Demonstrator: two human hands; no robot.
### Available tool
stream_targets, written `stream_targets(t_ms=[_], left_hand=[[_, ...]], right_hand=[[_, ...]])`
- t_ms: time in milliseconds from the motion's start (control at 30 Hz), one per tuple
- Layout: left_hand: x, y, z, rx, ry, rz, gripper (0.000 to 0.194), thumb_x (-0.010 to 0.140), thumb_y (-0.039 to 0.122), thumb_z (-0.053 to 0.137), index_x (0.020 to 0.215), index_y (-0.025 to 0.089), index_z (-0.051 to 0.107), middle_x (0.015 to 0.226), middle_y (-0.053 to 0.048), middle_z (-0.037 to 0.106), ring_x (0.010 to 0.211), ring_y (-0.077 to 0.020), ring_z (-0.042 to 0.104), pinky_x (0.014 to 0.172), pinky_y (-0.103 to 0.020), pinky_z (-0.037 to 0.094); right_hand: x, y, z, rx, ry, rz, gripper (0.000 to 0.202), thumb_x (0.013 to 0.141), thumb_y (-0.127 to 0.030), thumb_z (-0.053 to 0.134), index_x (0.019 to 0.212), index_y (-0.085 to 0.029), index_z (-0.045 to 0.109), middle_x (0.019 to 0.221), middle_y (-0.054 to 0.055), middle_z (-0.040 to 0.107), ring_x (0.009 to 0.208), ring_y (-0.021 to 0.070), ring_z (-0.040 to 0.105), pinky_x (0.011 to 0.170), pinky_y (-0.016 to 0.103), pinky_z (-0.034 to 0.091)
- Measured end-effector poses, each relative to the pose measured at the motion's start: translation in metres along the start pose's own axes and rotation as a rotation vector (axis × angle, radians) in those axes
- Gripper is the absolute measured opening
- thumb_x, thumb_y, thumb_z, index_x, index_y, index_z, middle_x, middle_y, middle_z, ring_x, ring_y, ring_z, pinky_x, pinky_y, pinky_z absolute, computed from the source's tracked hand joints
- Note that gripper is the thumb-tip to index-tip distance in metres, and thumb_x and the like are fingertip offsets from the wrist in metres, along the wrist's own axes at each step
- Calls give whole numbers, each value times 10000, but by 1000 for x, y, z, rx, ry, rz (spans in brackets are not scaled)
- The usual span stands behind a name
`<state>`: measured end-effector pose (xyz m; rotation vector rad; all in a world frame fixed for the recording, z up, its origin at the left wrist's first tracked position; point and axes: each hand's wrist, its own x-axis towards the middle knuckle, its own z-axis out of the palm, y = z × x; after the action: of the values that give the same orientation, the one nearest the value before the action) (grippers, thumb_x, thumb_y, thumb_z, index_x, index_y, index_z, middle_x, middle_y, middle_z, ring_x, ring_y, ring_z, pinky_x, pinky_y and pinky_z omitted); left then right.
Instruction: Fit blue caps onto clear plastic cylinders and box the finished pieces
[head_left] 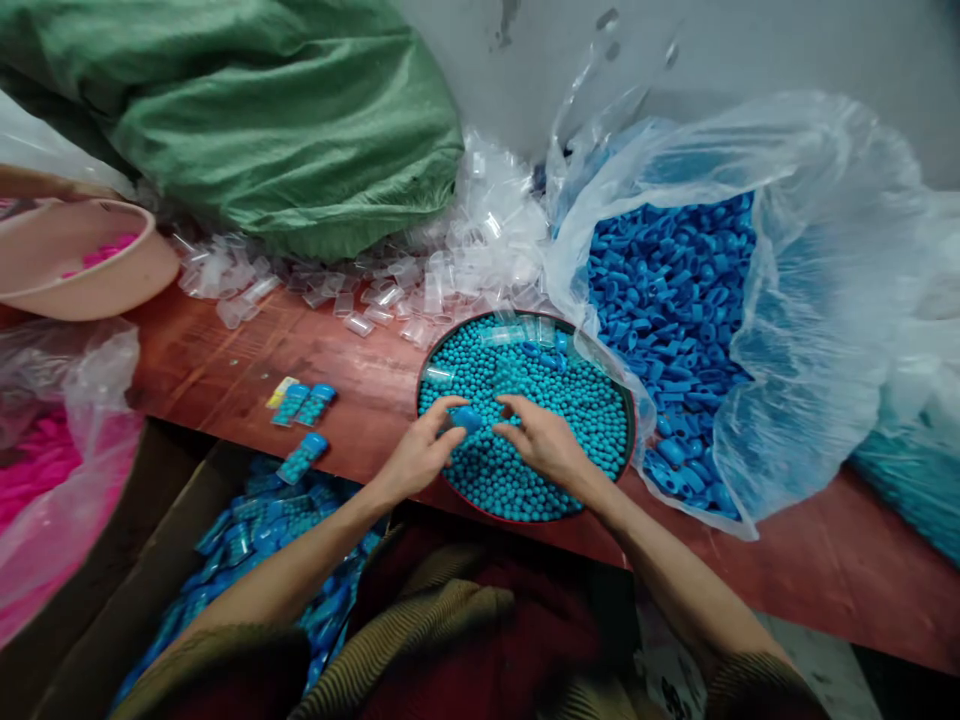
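My left hand (426,450) pinches a small clear container with a blue cap (468,418) between thumb and forefinger. It is over a round basin (631,440) with a dark red rim. Small turquoise beads (517,480) fill the basin. To the right of the container, my right hand (546,438) hovers over the beads, its thumb and forefinger apart and nothing visible between them. Several clear plastic tubes (504,334) and blue caps (551,352) lie on the beads at the far side.
A plastic bag of blue caps (667,290) lies open at right. Clear tubes (427,290) are heaped behind, beside a green sack (300,120). Filled containers (303,458) lie left on the red table (360,410), above a box of more. A pink basin (135,275) stands far left.
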<state>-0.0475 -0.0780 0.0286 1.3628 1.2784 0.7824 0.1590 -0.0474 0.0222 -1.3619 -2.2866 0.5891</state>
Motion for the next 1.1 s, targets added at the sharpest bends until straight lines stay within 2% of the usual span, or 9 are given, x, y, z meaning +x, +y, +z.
stream_targets(t_ms=[100,167,267,367,533,667,800,967,1100], left_hand=[[-25,-16,-51,162,185,-13,422,814,393,490,1185,192,481,983,-47,617,850,-179,593,753,-308,501],[-41,-28,-80,351,319,-62,444,799,427,487,1167,180,507,1045,-73,629,963,-231,597,870,-388,482],[-54,-36,-98,736,584,-52,430,811,391,469,1173,169,535,1124,-111,609,1047,-281,571,951,-463,429],[-40,-29,-76,819,604,126,328,856,309,415,1102,166,579,1034,-98,637,960,-241,604,891,-397,472],[28,-7,1,667,201,341,278,876,207,428,1114,169,566,1070,-88,619,967,-210,598,862,-339,477],[72,0,43,694,26,316,342,854,188,492,1195,167,507,1132,-102,571,1023,-232,573,901,-366,462],[85,-1,56,715,30,279,345,826,184,548,1167,178,497,1118,-86,563,1018,-229,562,901,-366,454],[87,-6,58,696,40,251,242,814,203,575,1050,180,524,1009,-68,586,945,-216,567,860,-357,455],[88,-8,56,728,21,256,150,815,225,569,960,192,551,941,-59,587,920,-216,570,838,-344,456]], right_hand=[[30,36,-13,-151,186,134,259,904,-222,445,1094,-142,601,1084,122,667,982,213,626,839,312,461],[49,58,-16,-255,182,176,282,908,-198,430,1122,-110,591,1105,138,657,1005,214,616,842,303,448],[68,76,-13,-312,152,183,310,896,-204,467,1181,-119,556,1104,126,649,983,199,610,795,285,438],[72,79,-7,-366,107,184,327,869,-225,531,1186,-150,547,1068,103,648,915,190,607,718,274,424],[50,80,-9,-462,30,189,192,859,-250,555,1008,-143,611,909,102,651,847,203,571,687,287,395],[22,75,-14,-560,-54,177,140,864,-239,526,929,-133,592,898,104,641,829,208,546,699,288,372],[2,63,-7,-634,-141,115,220,898,-144,384,995,-124,580,863,102,634,809,225,536,685,311,342],[-10,57,5,-547,-63,81,324,907,-232,429,1187,-105,530,921,129,637,866,255,532,729,337,361],[-17,52,8,-482,-69,114,272,911,-237,433,1112,-116,569,953,131,645,880,246,550,752,327,382]])
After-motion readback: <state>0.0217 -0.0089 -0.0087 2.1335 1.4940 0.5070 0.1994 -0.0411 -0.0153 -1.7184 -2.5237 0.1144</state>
